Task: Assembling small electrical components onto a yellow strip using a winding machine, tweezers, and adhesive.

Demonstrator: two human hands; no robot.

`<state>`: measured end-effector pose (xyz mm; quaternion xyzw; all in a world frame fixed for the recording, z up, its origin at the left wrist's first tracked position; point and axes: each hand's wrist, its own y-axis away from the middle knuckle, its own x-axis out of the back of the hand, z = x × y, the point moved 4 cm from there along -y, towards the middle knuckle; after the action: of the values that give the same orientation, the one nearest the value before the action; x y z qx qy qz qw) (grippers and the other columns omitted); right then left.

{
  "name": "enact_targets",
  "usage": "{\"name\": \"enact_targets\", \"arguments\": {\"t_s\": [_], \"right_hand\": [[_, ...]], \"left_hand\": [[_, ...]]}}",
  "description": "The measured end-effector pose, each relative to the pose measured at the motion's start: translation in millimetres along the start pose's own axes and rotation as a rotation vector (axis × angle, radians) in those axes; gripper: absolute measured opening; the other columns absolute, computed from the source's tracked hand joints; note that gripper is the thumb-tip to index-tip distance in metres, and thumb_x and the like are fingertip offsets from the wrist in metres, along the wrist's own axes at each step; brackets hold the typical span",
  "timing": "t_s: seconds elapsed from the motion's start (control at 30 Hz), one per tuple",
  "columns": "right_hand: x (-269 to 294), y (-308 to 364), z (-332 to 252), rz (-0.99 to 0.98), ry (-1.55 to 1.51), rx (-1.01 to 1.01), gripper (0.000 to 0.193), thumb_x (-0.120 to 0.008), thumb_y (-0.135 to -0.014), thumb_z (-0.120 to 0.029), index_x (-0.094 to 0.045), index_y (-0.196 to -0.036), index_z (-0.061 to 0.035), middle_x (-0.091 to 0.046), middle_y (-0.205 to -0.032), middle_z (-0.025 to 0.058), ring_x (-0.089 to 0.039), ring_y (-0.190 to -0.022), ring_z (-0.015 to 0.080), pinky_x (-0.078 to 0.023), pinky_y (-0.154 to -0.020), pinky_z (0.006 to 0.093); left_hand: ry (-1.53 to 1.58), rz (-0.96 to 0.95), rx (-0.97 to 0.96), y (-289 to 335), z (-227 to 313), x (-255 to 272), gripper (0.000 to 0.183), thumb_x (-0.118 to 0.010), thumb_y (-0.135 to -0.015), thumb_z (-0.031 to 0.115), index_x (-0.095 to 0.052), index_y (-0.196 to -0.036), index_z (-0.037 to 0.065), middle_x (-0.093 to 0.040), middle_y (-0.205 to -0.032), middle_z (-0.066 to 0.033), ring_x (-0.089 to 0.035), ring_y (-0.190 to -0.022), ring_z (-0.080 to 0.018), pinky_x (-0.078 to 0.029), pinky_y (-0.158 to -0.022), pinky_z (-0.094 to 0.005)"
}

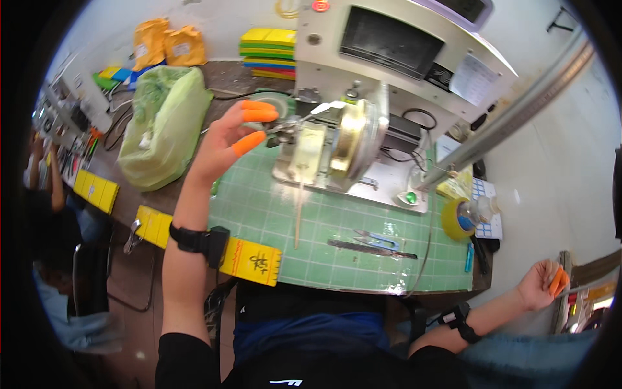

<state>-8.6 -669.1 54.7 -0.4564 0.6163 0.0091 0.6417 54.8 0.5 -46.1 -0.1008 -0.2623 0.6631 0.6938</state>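
My left hand (pixel 223 142), with orange finger cots on its thumb and fingers, reaches up over the left of the bench machine. Its fingers are spread from the thumb, with nothing seen between them. The fingertips are close by the machine's small metal clamp (pixel 284 128); whether they touch it I cannot tell. Right of the clamp stands a round spool wound with gold-coloured material (pixel 348 137). A thin pale strip (pixel 299 217) hangs down below the clamp onto the mat. Out at the far right, my right hand (pixel 543 285) is closed, orange cots pressed together; what it pinches is unclear.
On the green cutting mat (pixel 259 201) lie blue-handled thread snips (pixel 379 240) and dark tweezers (pixel 350 247). A green plastic bag (pixel 162 129) stands left. Yellow tape (pixel 453 220) sits right, under a slanting metal post (pixel 512 110). Other people sit at far left.
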Motion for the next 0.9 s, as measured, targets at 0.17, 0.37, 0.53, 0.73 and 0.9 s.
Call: {"name": "enact_targets", "arguments": {"t_s": [0.17,0.37,0.53,0.73,0.9], "right_hand": [[-51,25,20,-0.207,0.047,0.068,0.033,-0.058,-0.103,-0.018,-0.062,-0.130,0.0018,-0.064,-0.070,0.0057,-0.050,-0.047,0.0072,-0.045,-0.053,0.0174],[-74,39,39,-0.323,-0.238,-0.141,0.034,-0.062,-0.102,-0.016,-0.064,-0.131,0.0007,-0.073,-0.072,0.0087,-0.058,-0.038,0.0111,-0.055,-0.046,0.0169],[-76,51,65,-0.484,-0.221,-0.314,0.032,-0.061,-0.104,-0.023,-0.068,-0.126,-0.0013,-0.069,-0.063,0.0090,-0.059,-0.038,0.0134,-0.057,-0.045,0.0198],[-91,97,120,-0.791,0.487,-0.266,0.030,-0.064,-0.102,-0.026,-0.073,-0.112,-0.0001,-0.064,-0.060,0.0093,-0.058,-0.042,0.0164,-0.053,-0.048,0.0257],[-107,151,161,-1.243,1.542,-0.266,0.019,-0.080,-0.086,-0.013,-0.076,-0.099,-0.0004,-0.065,-0.067,0.0107,-0.062,-0.056,0.0201,-0.046,-0.057,0.0292]], "left_hand": [[0.061,-0.008,-0.003,2,1,0,0.038,-0.067,-0.093,0.001,-0.065,-0.131,0.002,-0.056,-0.137,-0.0049,-0.055,-0.125,-0.0158,-0.049,-0.099,-0.0316],[0.030,0.047,0.069,3,-12,5,0.040,-0.067,-0.095,0.008,-0.064,-0.133,0.000,-0.052,-0.145,-0.0054,-0.053,-0.128,-0.0162,-0.048,-0.099,-0.0320],[-0.003,0.039,0.022,2,-5,5,0.037,-0.064,-0.099,0.013,-0.064,-0.133,0.001,-0.055,-0.143,-0.0065,-0.054,-0.127,-0.0172,-0.048,-0.097,-0.0336],[-0.121,-0.076,0.048,-28,10,-7,0.027,-0.065,-0.099,0.010,-0.069,-0.124,0.002,-0.063,-0.128,-0.0052,-0.059,-0.118,-0.0146,-0.049,-0.092,-0.0284],[-0.547,-0.155,0.002,-37,50,-4,0.019,-0.071,-0.090,0.004,-0.072,-0.109,0.003,-0.066,-0.109,-0.0048,-0.061,-0.100,-0.0192,-0.049,-0.084,-0.0307]]}}
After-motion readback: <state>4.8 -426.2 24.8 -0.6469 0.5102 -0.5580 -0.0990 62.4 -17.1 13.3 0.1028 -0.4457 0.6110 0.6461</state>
